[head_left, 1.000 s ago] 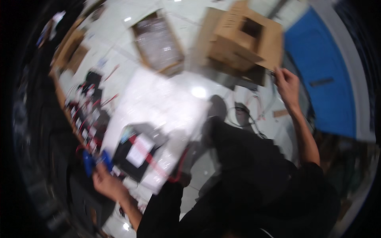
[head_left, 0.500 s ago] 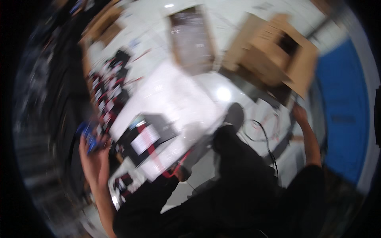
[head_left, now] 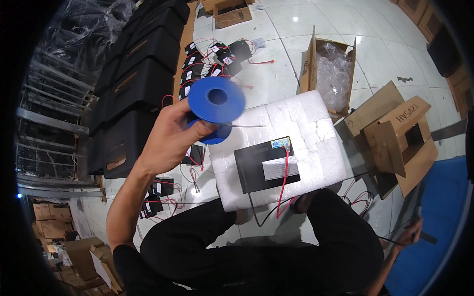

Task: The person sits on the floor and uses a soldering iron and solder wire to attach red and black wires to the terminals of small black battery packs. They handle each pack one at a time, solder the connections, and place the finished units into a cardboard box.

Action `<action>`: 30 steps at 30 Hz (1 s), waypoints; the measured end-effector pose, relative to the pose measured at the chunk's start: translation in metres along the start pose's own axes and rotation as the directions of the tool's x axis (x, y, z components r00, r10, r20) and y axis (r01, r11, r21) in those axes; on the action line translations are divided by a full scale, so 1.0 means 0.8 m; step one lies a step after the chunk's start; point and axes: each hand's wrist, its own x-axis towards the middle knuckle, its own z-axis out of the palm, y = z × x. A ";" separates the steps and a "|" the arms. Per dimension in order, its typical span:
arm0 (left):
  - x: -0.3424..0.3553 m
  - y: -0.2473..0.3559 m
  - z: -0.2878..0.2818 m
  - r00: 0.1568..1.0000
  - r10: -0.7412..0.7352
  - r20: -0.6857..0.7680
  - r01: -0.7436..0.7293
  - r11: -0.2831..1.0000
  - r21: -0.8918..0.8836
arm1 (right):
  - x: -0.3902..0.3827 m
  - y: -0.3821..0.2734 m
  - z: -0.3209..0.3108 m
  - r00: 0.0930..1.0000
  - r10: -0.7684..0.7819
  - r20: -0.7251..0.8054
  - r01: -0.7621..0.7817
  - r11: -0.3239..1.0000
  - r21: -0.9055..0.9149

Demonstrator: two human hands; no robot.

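My left hand (head_left: 173,130) is closed around a blue spool (head_left: 210,106), held up over the near left of a white foam block (head_left: 316,123). A thin grey wire (head_left: 249,126) sticks out from the spool to the right. On the foam lies a flat black battery pack (head_left: 253,170) with a white label, a red lead (head_left: 283,192) and a black lead hanging over the near edge. At the far lower right, my right hand (head_left: 409,234) is closed on a slim dark tool (head_left: 418,213); a black cord runs to this hand. The tool's tip is hard to make out.
Several smaller black packs (head_left: 193,74) with red leads lie on the tiled floor beyond the spool. Black cases (head_left: 140,59) are stacked at left. An open carton (head_left: 351,74) with clear wrap and another open cardboard box (head_left: 387,143) stand at right, near a blue surface (head_left: 439,207).
The view has swung and sharpened. My left hand has brought the spool from the lower left up toward the middle. My right hand has moved from beside the cardboard box to the lower right.
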 end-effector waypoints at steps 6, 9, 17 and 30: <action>0.038 0.003 0.004 0.909 0.320 0.267 -0.387 0.887 0.253 | 0.006 -0.268 0.041 0.975 0.004 0.223 -0.189 0.548 0.815; 0.047 -0.001 0.006 0.845 0.428 0.321 -0.511 0.824 0.246 | -0.007 -0.354 0.082 0.893 -0.141 0.427 -0.307 0.501 0.809; 0.060 -0.017 0.007 0.794 0.475 0.379 -0.572 0.795 0.202 | -0.015 -0.436 0.141 0.662 -0.457 0.594 -0.394 0.463 0.794; 0.056 -0.019 0.013 0.800 0.463 0.383 -0.559 0.806 0.193 | -0.023 -0.442 0.154 0.601 -0.488 0.633 -0.447 0.452 0.772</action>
